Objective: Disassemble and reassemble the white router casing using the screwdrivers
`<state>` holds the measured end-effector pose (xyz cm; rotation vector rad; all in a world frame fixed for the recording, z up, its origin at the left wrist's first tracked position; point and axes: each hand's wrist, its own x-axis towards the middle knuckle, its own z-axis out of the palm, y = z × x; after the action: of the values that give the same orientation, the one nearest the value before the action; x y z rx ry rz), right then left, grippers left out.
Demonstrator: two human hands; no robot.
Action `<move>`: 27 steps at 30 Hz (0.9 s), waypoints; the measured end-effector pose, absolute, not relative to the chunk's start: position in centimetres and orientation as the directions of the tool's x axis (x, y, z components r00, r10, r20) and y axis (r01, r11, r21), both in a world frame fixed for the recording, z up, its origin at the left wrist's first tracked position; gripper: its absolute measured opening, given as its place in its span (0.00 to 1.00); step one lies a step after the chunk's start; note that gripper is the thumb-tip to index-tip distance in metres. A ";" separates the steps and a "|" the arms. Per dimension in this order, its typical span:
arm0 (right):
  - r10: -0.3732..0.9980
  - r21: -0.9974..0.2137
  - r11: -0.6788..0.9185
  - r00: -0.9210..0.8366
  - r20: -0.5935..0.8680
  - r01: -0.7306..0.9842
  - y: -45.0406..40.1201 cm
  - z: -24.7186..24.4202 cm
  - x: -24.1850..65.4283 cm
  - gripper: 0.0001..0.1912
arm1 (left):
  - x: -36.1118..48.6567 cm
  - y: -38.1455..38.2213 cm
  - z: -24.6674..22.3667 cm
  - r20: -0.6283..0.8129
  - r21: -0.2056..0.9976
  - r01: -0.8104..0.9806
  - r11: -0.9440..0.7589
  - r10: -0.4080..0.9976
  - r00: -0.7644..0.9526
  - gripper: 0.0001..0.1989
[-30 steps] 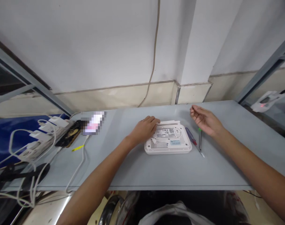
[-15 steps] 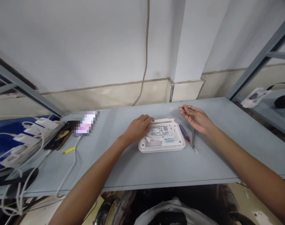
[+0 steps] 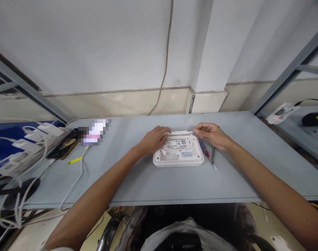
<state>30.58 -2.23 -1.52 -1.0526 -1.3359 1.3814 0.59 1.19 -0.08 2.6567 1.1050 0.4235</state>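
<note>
A white router-like box lies label side up on the grey-blue table. Along its far edge runs a slim white strip. My left hand rests on the box's far left corner, its fingers closed round the left end of the strip. My right hand pinches at the strip's right end, thumb and forefinger together. Partly under that hand, right of the box, lie a screwdriver with a purple and red handle and a thin metal tool.
On the left stand a power strip with white chargers, a dark phone, a lit phone and white cables with a yellow tag. Grey metal posts rise at both sides; a wall is behind.
My right hand has moved left and closed at the right end of the strip. My left hand stays at the far left corner. The camera view has shifted slightly.
</note>
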 end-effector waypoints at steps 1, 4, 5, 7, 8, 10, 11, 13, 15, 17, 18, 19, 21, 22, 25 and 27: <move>0.969 -1.000 0.006 -0.248 0.007 -0.005 -2.4 -1.6 30.5 0.18 | 0.6 1.2 -0.1 0.171 0.335 0.649 -0.683 0.722 0.671 0.14; 0.950 -0.993 0.011 -0.312 -0.026 0.115 -2.7 -1.4 30.4 0.16 | 0.7 1.2 -0.1 0.154 0.369 0.649 -0.665 0.732 0.663 0.14; 0.947 -0.989 0.015 -0.319 -0.033 0.147 -2.8 -1.2 30.5 0.15 | 0.8 1.2 -0.1 0.150 0.375 0.650 -0.661 0.735 0.661 0.14; 0.948 -0.980 0.037 -0.317 -0.027 0.195 -2.9 -0.9 30.6 0.14 | 0.8 1.2 0.0 0.151 0.375 0.647 -0.664 0.733 0.664 0.14; 0.950 -0.977 0.051 -0.313 -0.016 0.206 -2.9 -0.7 30.7 0.14 | 0.8 1.2 0.0 0.154 0.366 0.646 -0.670 0.728 0.668 0.14; 0.950 -0.976 0.073 -0.311 0.007 0.203 -2.9 -0.5 30.8 0.14 | 0.8 1.3 0.0 0.159 0.346 0.646 -0.681 0.721 0.675 0.15; 0.950 -0.977 0.081 -0.313 0.016 0.195 -2.9 -0.4 30.9 0.14 | 0.8 1.4 0.0 0.158 0.343 0.645 -0.683 0.719 0.677 0.14; 0.948 -0.977 0.085 -0.318 0.019 0.195 -3.0 -0.4 30.8 0.14 | 0.8 1.4 -0.1 0.153 0.357 0.641 -0.679 0.719 0.677 0.14; 0.952 -0.972 0.079 -0.307 0.007 0.220 -3.0 -0.4 30.8 0.15 | 0.9 1.4 -0.2 0.150 0.377 0.636 -0.673 0.723 0.675 0.13; 0.960 -0.972 0.053 -0.279 -0.014 0.230 -3.1 -0.6 30.6 0.17 | 1.0 1.4 -0.2 0.152 0.377 0.639 -0.671 0.725 0.672 0.13; 0.964 -0.975 0.033 -0.264 -0.027 0.220 -3.2 -0.8 30.6 0.17 | 1.0 1.3 -0.2 0.151 0.373 0.644 -0.668 0.728 0.668 0.13; 0.966 -0.979 0.011 -0.254 -0.042 0.204 -3.2 -0.9 30.5 0.18 | 1.0 1.3 -0.2 0.150 0.371 0.648 -0.665 0.731 0.665 0.13; 0.966 -0.985 -0.025 -0.250 -0.068 0.173 -3.3 -1.2 30.5 0.18 | 1.0 1.1 -0.3 0.150 0.369 0.654 -0.660 0.737 0.659 0.13; 0.965 -0.985 -0.035 -0.252 -0.077 0.168 -3.3 -1.2 30.5 0.18 | 1.0 1.1 -0.3 0.149 0.368 0.655 -0.660 0.737 0.659 0.13; 0.961 -0.983 -0.050 -0.259 -0.096 0.176 -3.2 -1.2 30.5 0.20 | 0.9 0.9 -0.3 0.147 0.353 0.654 -0.668 0.731 0.667 0.13; 0.957 -0.983 -0.069 -0.266 -0.113 0.171 -3.2 -1.1 30.5 0.21 | 0.8 0.9 -0.4 0.149 0.340 0.656 -0.674 0.727 0.670 0.12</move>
<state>30.54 -3.17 -1.12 -1.2552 -1.4935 1.4054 0.76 0.86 -0.36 2.6282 1.1106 0.3985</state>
